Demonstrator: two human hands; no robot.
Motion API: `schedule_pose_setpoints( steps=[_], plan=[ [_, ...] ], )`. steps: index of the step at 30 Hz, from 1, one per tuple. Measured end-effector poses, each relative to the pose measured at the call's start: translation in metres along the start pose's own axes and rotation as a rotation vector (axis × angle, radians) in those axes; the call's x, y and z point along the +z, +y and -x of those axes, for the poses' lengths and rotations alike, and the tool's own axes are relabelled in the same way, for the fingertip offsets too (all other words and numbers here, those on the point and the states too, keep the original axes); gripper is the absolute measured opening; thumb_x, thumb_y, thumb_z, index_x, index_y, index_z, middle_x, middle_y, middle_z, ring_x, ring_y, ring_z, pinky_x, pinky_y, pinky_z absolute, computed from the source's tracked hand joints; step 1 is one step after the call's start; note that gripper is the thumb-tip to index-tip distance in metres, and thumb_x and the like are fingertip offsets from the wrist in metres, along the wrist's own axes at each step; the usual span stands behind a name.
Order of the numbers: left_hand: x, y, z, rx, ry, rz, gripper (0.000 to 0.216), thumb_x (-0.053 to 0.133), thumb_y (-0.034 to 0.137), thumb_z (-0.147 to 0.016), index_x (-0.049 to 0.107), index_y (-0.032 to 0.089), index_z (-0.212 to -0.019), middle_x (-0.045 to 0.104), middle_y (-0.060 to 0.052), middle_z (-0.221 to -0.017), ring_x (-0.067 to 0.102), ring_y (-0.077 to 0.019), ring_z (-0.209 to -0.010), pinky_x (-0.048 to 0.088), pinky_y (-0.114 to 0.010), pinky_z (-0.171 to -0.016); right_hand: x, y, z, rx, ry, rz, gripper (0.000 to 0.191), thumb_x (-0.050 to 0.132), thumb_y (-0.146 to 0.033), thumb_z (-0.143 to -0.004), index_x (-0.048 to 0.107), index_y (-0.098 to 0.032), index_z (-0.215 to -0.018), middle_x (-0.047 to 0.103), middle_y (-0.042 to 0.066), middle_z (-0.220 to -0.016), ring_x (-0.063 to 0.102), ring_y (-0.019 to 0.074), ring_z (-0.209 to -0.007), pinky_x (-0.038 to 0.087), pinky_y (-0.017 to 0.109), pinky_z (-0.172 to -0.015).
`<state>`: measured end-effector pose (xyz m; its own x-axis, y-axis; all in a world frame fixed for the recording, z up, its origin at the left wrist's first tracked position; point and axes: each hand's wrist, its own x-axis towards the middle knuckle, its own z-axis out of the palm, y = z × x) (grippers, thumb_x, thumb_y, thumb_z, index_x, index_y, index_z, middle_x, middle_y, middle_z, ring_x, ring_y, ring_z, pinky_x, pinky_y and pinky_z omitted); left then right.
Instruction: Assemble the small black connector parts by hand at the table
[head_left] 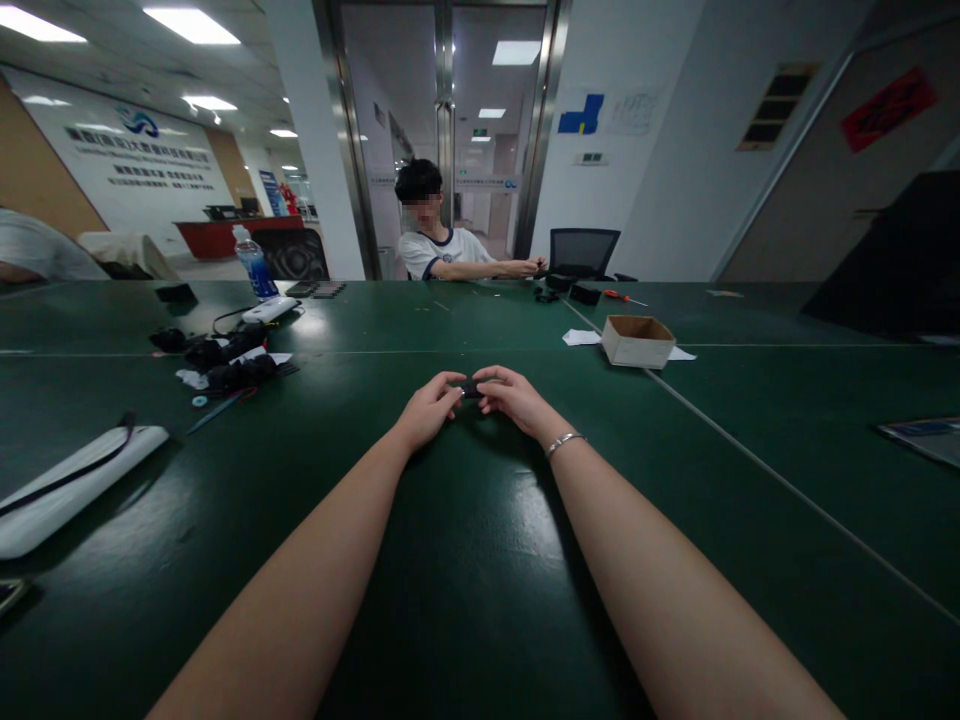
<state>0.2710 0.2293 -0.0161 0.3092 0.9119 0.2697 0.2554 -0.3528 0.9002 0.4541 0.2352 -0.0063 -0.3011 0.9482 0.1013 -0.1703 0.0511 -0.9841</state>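
Both my arms reach forward over a dark green table. Between my fingertips is a small black piece, too small and dark for me to tell its kind. My left hand pinches its left side between thumb and fingers. From the other side my right hand grips it the same way, and a silver bracelet circles that wrist. The piece is held just above the tabletop or touching it; I cannot tell which. My fingers hide part of it.
At the right stands an open cardboard box on white paper. Left lie black parts, a screwdriver-like blue tool, a long white case and a water bottle. Across the table sits a person near black pieces and an orange-handled screwdriver.
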Motion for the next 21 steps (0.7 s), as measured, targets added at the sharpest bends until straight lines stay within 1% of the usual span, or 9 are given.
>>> schedule_pose_setpoints(
  steps=[4, 6, 8, 11, 15, 18, 19, 21],
  plan=[
    [0.0003, 0.0003, -0.0001, -0.001, -0.009, 0.003, 0.034, 0.041, 0.037, -0.09, 0.056, 0.017, -0.113, 0.057, 0.0, -0.069, 0.051, -0.0111, -0.058, 0.042, -0.024, -0.059, -0.0002, 0.0005, -0.0008, 0.004, 0.009, 0.004, 0.018, 0.064, -0.012, -0.075, 0.061, -0.015, -0.093, 0.062, 0.001, -0.065, 0.058, 0.0094, -0.052, 0.051, 0.018, -0.051],
    [0.0004, -0.0001, -0.0001, 0.015, -0.005, -0.001, 0.035, 0.047, 0.038, -0.087, 0.055, 0.018, -0.115, 0.058, -0.001, -0.074, 0.053, -0.0113, -0.062, 0.043, -0.024, -0.061, -0.0003, 0.0007, -0.0009, 0.004, 0.008, 0.004, 0.018, 0.064, -0.012, -0.075, 0.061, -0.015, -0.093, 0.062, 0.0, -0.064, 0.058, 0.0094, -0.052, 0.052, 0.018, -0.051],
    [0.0004, -0.0002, 0.0002, 0.024, -0.015, -0.009, 0.036, 0.05, 0.037, -0.086, 0.054, 0.018, -0.115, 0.058, 0.0, -0.073, 0.053, -0.0116, -0.063, 0.043, -0.024, -0.061, -0.0004, 0.0007, -0.0007, 0.005, 0.004, 0.004, 0.018, 0.064, -0.012, -0.076, 0.061, -0.015, -0.093, 0.062, 0.0, -0.064, 0.058, 0.0093, -0.052, 0.052, 0.018, -0.051],
    [0.0002, -0.0003, 0.0005, 0.015, -0.024, -0.026, 0.035, 0.041, 0.039, -0.09, 0.056, 0.017, -0.113, 0.056, 0.0, -0.066, 0.052, -0.0115, -0.059, 0.043, -0.024, -0.06, -0.0004, 0.0, -0.0002, 0.005, 0.002, 0.003, 0.017, 0.064, -0.011, -0.076, 0.061, -0.015, -0.092, 0.063, 0.001, -0.066, 0.057, 0.0091, -0.052, 0.052, 0.018, -0.051],
    [0.0001, -0.0013, 0.0, 0.019, 0.002, -0.007, 0.035, 0.048, 0.035, -0.086, 0.054, 0.019, -0.116, 0.059, 0.0, -0.076, 0.053, -0.0105, -0.06, 0.043, -0.023, -0.061, -0.0003, -0.0008, 0.0002, 0.01, -0.006, -0.001, 0.017, 0.063, -0.011, -0.078, 0.06, -0.015, -0.094, 0.061, 0.0, -0.064, 0.058, 0.0089, -0.052, 0.051, 0.017, -0.052],
    [0.0004, -0.0011, -0.0003, 0.015, 0.0, -0.008, 0.033, 0.042, 0.037, -0.089, 0.056, 0.018, -0.114, 0.057, 0.0, -0.068, 0.051, -0.0109, -0.058, 0.042, -0.023, -0.059, 0.0, -0.0004, -0.0001, 0.013, 0.005, 0.004, 0.017, 0.063, -0.01, -0.077, 0.06, -0.015, -0.093, 0.062, 0.001, -0.066, 0.057, 0.0088, -0.051, 0.051, 0.018, -0.051],
    [0.0004, -0.0007, -0.0002, 0.009, 0.002, -0.013, 0.034, 0.041, 0.037, -0.09, 0.056, 0.018, -0.113, 0.057, 0.0, -0.068, 0.051, -0.0108, -0.058, 0.042, -0.023, -0.059, 0.0001, -0.0002, -0.0003, 0.012, 0.009, 0.003, 0.017, 0.063, -0.01, -0.077, 0.06, -0.015, -0.093, 0.062, 0.001, -0.066, 0.057, 0.0089, -0.051, 0.051, 0.018, -0.05],
    [0.0004, 0.0006, 0.0002, -0.003, 0.014, -0.011, 0.033, 0.044, 0.036, -0.088, 0.056, 0.018, -0.114, 0.058, -0.001, -0.074, 0.052, -0.0104, -0.059, 0.042, -0.023, -0.059, 0.0003, 0.0, -0.0003, 0.003, 0.009, -0.004, 0.017, 0.063, -0.01, -0.077, 0.06, -0.015, -0.093, 0.062, 0.0, -0.065, 0.057, 0.009, -0.051, 0.051, 0.018, -0.051]
  ],
)
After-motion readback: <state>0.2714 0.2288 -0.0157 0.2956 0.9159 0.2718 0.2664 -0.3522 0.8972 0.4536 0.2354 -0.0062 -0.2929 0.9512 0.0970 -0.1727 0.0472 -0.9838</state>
